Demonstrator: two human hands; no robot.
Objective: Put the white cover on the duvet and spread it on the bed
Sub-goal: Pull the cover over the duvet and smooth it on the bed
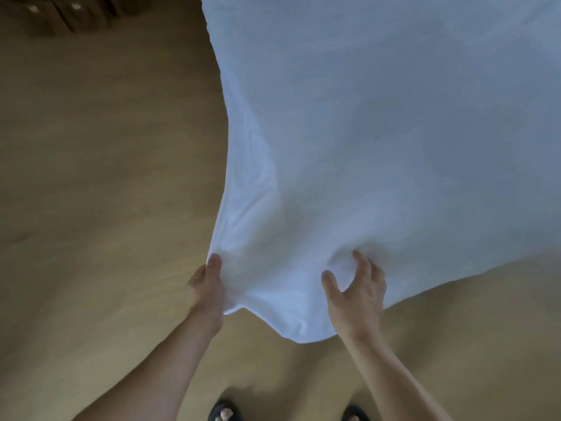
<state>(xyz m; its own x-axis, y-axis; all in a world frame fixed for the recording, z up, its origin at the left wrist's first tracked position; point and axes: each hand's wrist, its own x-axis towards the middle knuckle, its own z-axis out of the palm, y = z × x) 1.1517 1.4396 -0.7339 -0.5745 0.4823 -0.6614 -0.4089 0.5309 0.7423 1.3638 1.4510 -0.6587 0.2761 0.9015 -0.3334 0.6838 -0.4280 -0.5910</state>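
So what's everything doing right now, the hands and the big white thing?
White cover: held up by its near edge, bunched at the hands.
Left hand: grips the cover's corner.
Right hand: fingers curled into the cover's edge.
Sandals: on the person's feet.

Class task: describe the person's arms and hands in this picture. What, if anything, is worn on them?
The left hand and right hand wear no gloves; no watch, bracelet or ring is visible. The left forearm and right forearm are bare, no sleeves in view.
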